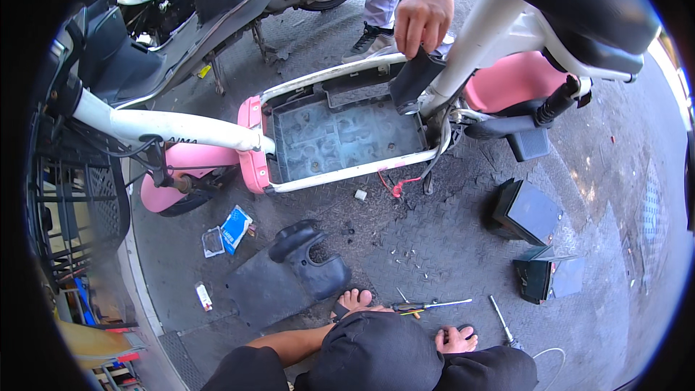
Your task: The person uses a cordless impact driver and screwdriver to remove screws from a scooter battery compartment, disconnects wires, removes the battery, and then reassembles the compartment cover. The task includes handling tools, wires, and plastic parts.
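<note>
My left forearm [297,344] reaches in from the lower left, and its hand is hidden behind my dark-clothed knee [369,355]. My right hand is out of view. Across from me, another person's hand [427,18] comes down from the top edge, fingers curled on a black box-like part [418,80]. That part stands tilted at the right end of the open floor tray [347,137] of a pink and white electric scooter [253,145]. Near my feet lie screwdrivers [434,305] and a black plastic floor cover [282,282].
Two dark block-shaped batteries [532,211] [550,275] stand on the ground at the right. A red cable [397,187] hangs below the frame. A blue packet [235,228] and small screws lie about. Another scooter [195,29] is parked at the upper left.
</note>
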Demonstrator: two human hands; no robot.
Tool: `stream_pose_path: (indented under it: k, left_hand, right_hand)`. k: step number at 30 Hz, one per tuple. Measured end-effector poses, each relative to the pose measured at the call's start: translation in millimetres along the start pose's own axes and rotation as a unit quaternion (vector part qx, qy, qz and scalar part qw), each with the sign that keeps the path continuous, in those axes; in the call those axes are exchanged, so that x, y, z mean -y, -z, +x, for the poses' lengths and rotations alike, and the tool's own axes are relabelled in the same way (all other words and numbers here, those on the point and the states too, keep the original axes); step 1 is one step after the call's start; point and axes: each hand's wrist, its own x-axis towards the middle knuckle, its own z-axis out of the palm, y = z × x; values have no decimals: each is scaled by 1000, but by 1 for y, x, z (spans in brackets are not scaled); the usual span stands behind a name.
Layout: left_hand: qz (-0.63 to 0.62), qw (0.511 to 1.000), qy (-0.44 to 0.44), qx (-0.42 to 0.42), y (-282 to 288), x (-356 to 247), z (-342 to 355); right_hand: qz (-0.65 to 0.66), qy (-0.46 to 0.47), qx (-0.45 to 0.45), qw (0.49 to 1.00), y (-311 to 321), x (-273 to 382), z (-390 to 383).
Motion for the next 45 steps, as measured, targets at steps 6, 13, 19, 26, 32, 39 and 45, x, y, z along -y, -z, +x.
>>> stream_pose_path:
  k: [6, 13, 19, 26, 32, 39, 45]
  left_hand:
    - [-130, 985, -81, 78, 42, -17, 1]
    - [-460, 836, -170, -246, 159, -37, 85]
    - [-591, 711, 13, -380, 356, 57, 291]
    - [-712, 660, -92, -222, 388, 67, 335]
    - [-487, 776, -168, -363, 404, 55, 338]
    - [-402, 839, -179, -318, 430, 50, 340]
    - [-568, 770, -183, -226, 412, 103, 330]
  right_hand:
    - [-11, -1, 38, 999, 15, 5, 2]
    - [-34, 35, -38, 998, 8, 7, 1]
    - [-13, 8, -13, 1000, 15, 9, -1]
    - [55, 88, -68, 992, 16, 10, 4]
    - [133, 105, -49, 984, 16, 6, 9]
    - [136, 111, -48, 983, 11, 3, 9]
    - [158, 115, -50, 979, 6, 1, 10]
